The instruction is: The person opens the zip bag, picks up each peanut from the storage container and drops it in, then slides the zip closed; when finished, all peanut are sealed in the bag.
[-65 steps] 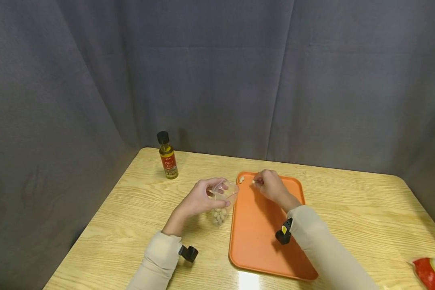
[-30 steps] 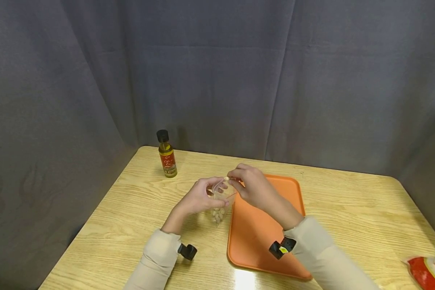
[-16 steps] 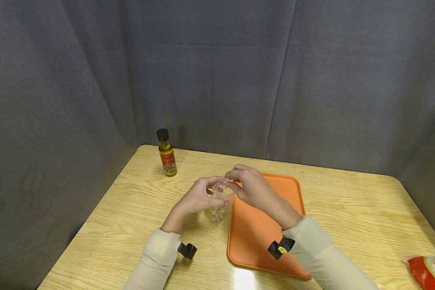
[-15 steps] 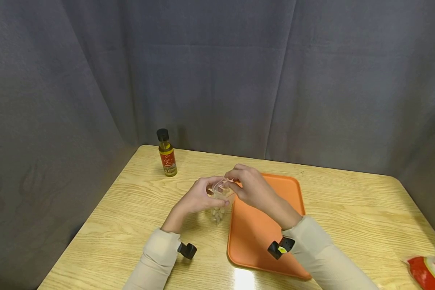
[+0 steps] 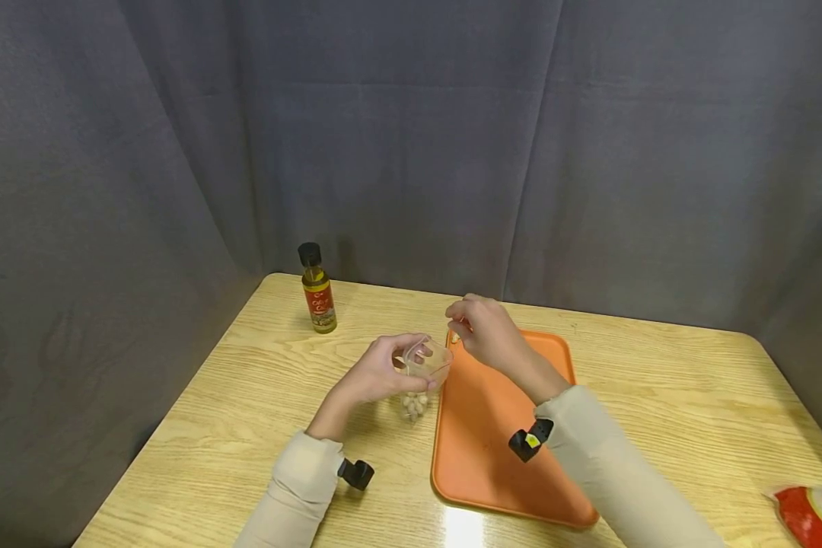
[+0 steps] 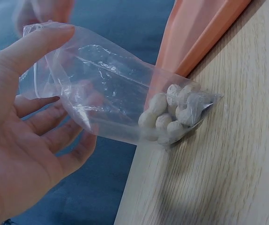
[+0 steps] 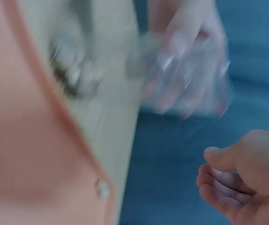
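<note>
My left hand (image 5: 377, 374) grips a clear resealable plastic bag (image 6: 111, 75) by its mouth, thumb on one side and fingers on the other. Several pale peanuts (image 6: 169, 115) in their shells lie bunched in the bag's bottom, just over the wooden table. To the right, my right hand (image 5: 489, 333) hovers above the far left corner of an orange tray (image 5: 486, 434). Its fingers are loosely curled, and nothing shows between them in the right wrist view. A small pale piece, likely a peanut (image 5: 455, 337), lies in that tray corner, partly hidden by the hand.
An olive oil bottle (image 5: 320, 301) with a black cap stands at the table's far left. A red and white packet (image 5: 804, 506) lies at the right edge. Grey curtains (image 5: 397, 167) hang behind and beside the table (image 5: 671, 396).
My right hand brought a peanut from the tray to the bag's mouth, dipped its fingertips in, then moved back toward the tray's far left corner. My left hand kept the bag nearly still.
</note>
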A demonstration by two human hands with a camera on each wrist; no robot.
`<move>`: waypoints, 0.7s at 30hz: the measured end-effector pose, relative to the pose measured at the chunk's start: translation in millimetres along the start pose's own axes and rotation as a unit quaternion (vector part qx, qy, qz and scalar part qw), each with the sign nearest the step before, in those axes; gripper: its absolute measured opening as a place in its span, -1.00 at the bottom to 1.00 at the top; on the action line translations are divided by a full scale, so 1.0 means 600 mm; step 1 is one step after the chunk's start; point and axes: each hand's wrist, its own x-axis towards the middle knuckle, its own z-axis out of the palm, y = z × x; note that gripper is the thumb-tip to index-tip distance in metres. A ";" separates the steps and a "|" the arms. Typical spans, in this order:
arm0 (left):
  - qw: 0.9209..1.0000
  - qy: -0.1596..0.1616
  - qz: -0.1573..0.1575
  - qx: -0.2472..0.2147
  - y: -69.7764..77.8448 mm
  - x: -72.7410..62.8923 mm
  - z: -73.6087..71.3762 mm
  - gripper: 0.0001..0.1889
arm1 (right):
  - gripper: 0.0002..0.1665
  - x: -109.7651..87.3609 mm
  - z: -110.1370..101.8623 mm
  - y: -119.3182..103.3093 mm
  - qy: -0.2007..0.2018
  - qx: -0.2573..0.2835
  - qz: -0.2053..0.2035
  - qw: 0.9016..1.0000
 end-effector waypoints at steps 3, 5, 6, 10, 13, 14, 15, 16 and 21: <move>1.000 0.003 -0.006 0.003 0.000 -0.002 -0.003 -0.21 | -0.84 0.009 0.018 0.034 -0.018 0.000 0.034 0.999; 1.000 -0.001 -0.005 0.007 0.000 -0.002 -0.003 -0.21 | -0.84 0.011 0.032 0.054 -0.033 0.006 0.058 0.998; 1.000 -0.004 -0.004 0.010 0.000 -0.001 -0.004 -0.21 | -0.84 0.012 0.040 0.063 -0.041 0.008 0.069 0.997; 1.000 -0.004 0.000 0.012 0.000 0.001 0.002 -0.21 | -0.83 0.008 0.064 0.091 -0.080 0.021 0.092 0.992; 1.000 0.003 -0.004 0.012 0.002 0.001 0.001 -0.21 | -0.84 0.009 0.081 0.105 -0.096 0.029 0.095 0.990; 1.000 0.005 -0.005 0.011 0.003 0.000 0.001 -0.22 | -0.84 0.009 0.086 0.109 -0.099 0.030 0.093 0.990; 1.000 0.005 -0.005 0.012 0.004 0.000 0.000 -0.21 | -0.83 0.009 0.090 0.112 -0.102 0.026 0.090 0.990; 1.000 0.005 -0.006 0.014 0.005 -0.001 0.000 -0.21 | -0.81 0.009 0.094 0.115 -0.106 0.024 0.091 0.990; 1.000 0.002 -0.010 0.017 0.005 -0.003 -0.002 -0.22 | -0.71 0.006 0.110 0.125 -0.123 0.010 0.089 0.988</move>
